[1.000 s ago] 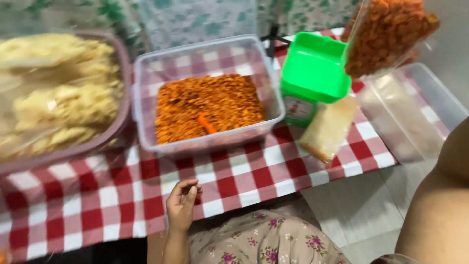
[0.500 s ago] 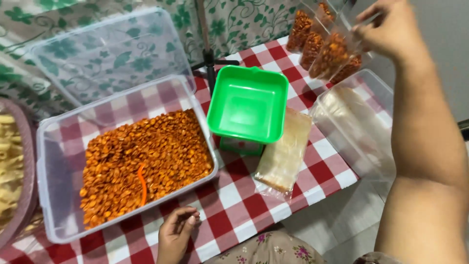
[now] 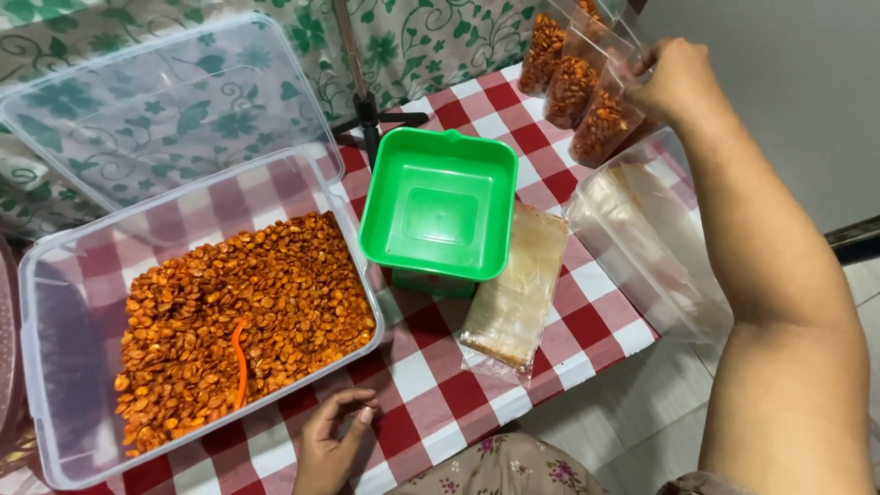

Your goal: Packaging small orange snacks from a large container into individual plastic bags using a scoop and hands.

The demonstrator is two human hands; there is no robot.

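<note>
My right hand (image 3: 676,81) reaches to the far right corner of the table and grips a clear filled snack bag (image 3: 605,121), set beside two other filled bags (image 3: 561,73). My left hand (image 3: 332,442) rests on the red-and-white checked tablecloth (image 3: 431,385) at the front edge, fingers loosely curled, holding nothing. Just beyond it stands a clear plastic tub (image 3: 55,302) full of orange spiced snack pieces (image 3: 238,312) with an orange scoop handle (image 3: 240,359) stuck in.
A green square tray (image 3: 442,203) sits on a scale at mid-table. A stack of empty clear bags (image 3: 515,295) lies to its right. A clear tub (image 3: 642,238) stands at the right edge; a clear lid (image 3: 165,101) leans at the back left.
The view has swung right and down. My right hand has carried the filled bag down to the far right corner beside the other bags. My left hand has stayed on the cloth.
</note>
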